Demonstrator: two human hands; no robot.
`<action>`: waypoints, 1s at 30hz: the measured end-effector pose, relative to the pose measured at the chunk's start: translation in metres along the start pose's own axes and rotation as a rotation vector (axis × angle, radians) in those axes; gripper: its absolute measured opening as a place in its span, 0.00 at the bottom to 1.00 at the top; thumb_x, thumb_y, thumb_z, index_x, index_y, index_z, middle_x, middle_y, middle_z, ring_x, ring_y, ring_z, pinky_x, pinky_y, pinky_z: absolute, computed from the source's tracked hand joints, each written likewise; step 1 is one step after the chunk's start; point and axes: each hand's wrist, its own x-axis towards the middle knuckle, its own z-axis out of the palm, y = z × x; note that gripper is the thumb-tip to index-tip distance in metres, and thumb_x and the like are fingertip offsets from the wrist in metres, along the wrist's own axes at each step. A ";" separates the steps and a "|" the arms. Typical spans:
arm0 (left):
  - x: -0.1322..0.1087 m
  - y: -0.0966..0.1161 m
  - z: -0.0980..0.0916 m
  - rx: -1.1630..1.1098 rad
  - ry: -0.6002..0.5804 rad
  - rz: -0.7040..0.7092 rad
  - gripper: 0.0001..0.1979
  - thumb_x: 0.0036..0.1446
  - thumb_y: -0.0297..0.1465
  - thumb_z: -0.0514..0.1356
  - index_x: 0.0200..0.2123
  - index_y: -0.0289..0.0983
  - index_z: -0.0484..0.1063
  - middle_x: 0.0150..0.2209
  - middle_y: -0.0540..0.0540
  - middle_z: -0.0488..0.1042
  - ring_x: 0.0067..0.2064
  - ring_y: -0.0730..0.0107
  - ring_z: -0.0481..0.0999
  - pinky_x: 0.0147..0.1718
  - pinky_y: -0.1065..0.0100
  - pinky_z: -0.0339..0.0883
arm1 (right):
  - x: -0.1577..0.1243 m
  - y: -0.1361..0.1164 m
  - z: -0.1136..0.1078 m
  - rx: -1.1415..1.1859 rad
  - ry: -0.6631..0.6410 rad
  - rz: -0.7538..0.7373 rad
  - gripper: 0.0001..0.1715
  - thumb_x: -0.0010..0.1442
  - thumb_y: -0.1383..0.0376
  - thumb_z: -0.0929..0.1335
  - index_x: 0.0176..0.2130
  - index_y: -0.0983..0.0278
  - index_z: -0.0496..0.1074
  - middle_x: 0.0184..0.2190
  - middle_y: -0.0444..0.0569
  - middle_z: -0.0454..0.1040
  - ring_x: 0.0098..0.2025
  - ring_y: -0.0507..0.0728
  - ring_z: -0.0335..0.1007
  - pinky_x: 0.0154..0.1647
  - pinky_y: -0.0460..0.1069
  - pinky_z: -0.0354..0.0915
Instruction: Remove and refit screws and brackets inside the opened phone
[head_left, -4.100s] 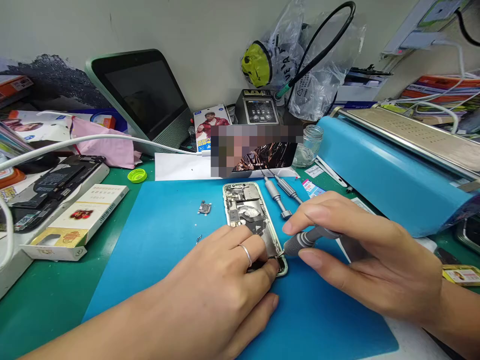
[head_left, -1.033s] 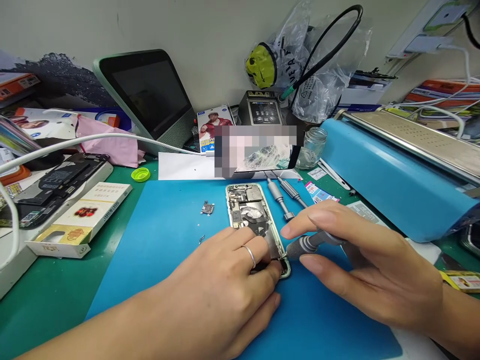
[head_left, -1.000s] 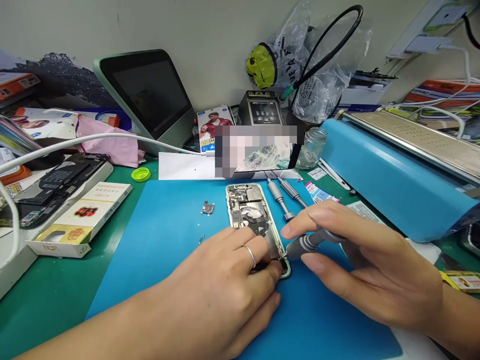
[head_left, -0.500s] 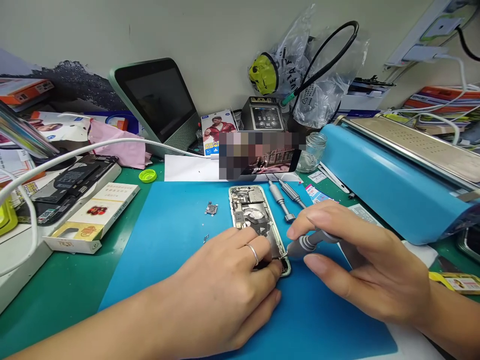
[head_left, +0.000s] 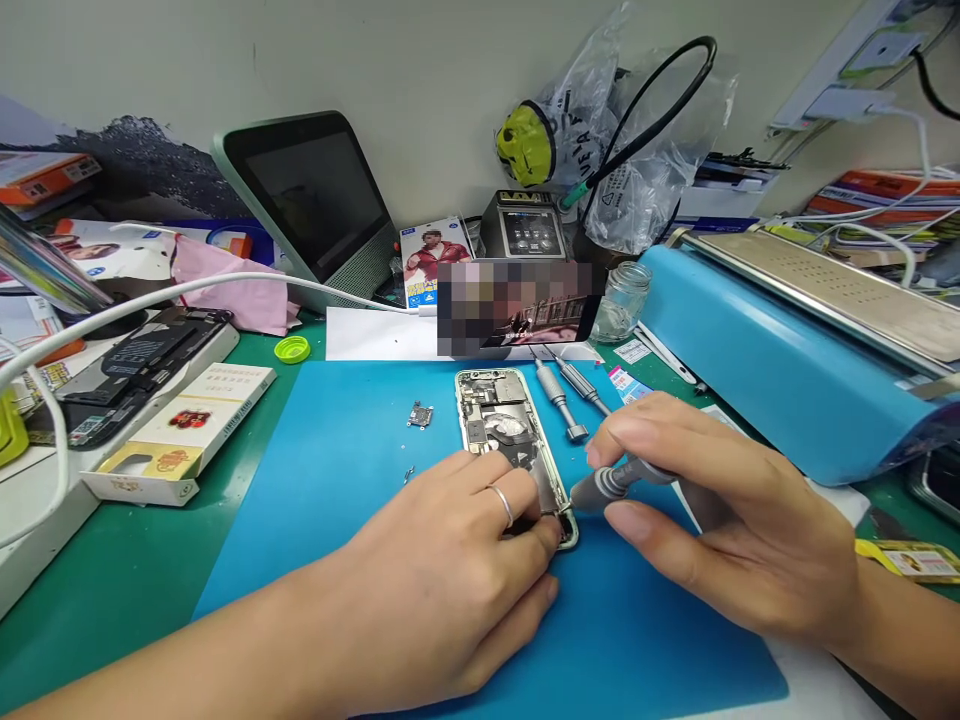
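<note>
An opened phone (head_left: 517, 425) lies on a blue mat (head_left: 315, 470), its inner parts exposed. My left hand (head_left: 457, 570), with a ring on one finger, is closed over the phone's near end and hides part of it; whatever its fingertips pinch there is hidden. Between thumb and fingers my right hand (head_left: 757, 530) holds a grey screwdriver (head_left: 611, 485). The screwdriver's working end points at the phone's lower right edge; its exact contact is hard to make out. Left of the phone rest a small metal-plated part (head_left: 420, 414) and a tiny dark piece (head_left: 409, 474).
Beyond the opened phone, two more screwdrivers (head_left: 559, 400) lie close together. Behind them a phone playing video (head_left: 551, 310) leans upright near a glass jar (head_left: 624, 300). A blue machine (head_left: 772, 360) borders the right; a cardboard box (head_left: 187, 430) and white cable (head_left: 187, 290) are left.
The view has shifted slightly. My right fingers have moved a little on the screwdriver, with the index fingertip higher. My left hand keeps its place on the phone.
</note>
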 end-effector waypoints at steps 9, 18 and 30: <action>0.000 0.001 -0.001 0.024 0.009 -0.001 0.12 0.73 0.33 0.56 0.45 0.34 0.78 0.43 0.44 0.74 0.43 0.62 0.70 0.39 0.56 0.61 | -0.005 -0.002 0.000 0.029 -0.015 0.052 0.46 0.60 0.81 0.70 0.71 0.56 0.64 0.51 0.47 0.81 0.47 0.55 0.79 0.52 0.50 0.76; -0.002 0.001 -0.001 -0.001 -0.006 -0.008 0.11 0.73 0.32 0.57 0.48 0.33 0.77 0.43 0.44 0.73 0.43 0.62 0.69 0.41 0.56 0.63 | -0.005 0.001 0.001 -0.010 0.028 0.037 0.44 0.58 0.79 0.72 0.69 0.56 0.68 0.50 0.48 0.81 0.48 0.58 0.78 0.50 0.52 0.76; 0.000 0.001 -0.001 0.016 0.022 0.003 0.11 0.73 0.32 0.57 0.45 0.33 0.77 0.44 0.43 0.75 0.44 0.62 0.72 0.43 0.56 0.65 | -0.002 -0.001 -0.001 -0.039 0.038 0.021 0.42 0.59 0.79 0.72 0.68 0.56 0.69 0.45 0.47 0.81 0.44 0.56 0.78 0.47 0.51 0.77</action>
